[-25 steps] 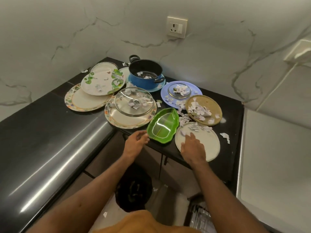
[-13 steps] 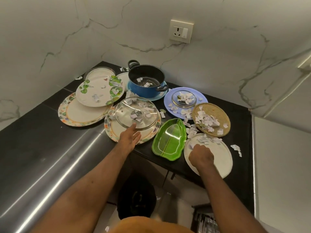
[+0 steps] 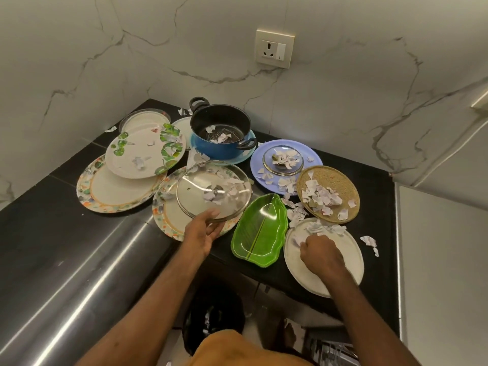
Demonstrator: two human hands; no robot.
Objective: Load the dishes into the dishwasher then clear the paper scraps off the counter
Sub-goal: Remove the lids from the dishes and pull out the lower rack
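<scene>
Since half a second ago, my left hand [image 3: 202, 231] has gripped the glass lid's [image 3: 214, 191] near rim at frame centre, tilting it off its plate [image 3: 169, 220]. My right hand [image 3: 320, 256] is fisted on scraps [image 3: 315, 228] over the white plate [image 3: 351, 249], lower right on the desk [image 3: 39, 207].

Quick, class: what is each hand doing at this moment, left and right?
Left hand: grip closed on the near rim of the glass lid.
Right hand: closed over paper scraps on the white plate.
</scene>
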